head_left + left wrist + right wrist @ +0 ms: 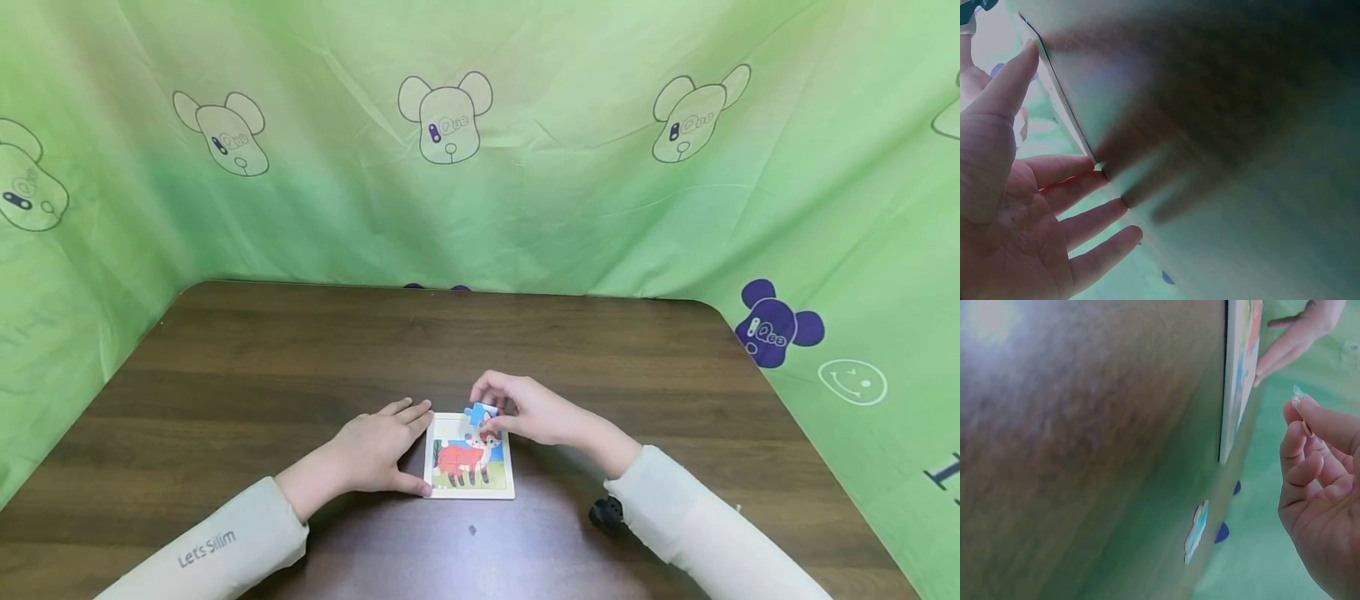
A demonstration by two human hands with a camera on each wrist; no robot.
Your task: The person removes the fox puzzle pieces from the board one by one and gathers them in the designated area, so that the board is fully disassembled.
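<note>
A square jigsaw tray [472,493] with a pale rim and a red fox picture lies flat on the table. My left hand [378,450] is spread at its left side, thumb at the near corner and fingertips by the far corner; in the left wrist view the fingers [1085,228] are straight. Over the tray's far right part, my right hand [536,412] pinches a blue jigsaw piece [478,412] between thumb and fingers. That piece [1298,400] appears nearly edge-on in the right wrist view. Another jigsaw piece [1196,532] lies on the table beyond the tray's corner.
The brown wooden table [337,333] reaches back to a green curtain [555,208] printed with bear heads. A black object [606,514] is by the right sleeve. A small dark speck [472,529] lies in front of the tray.
</note>
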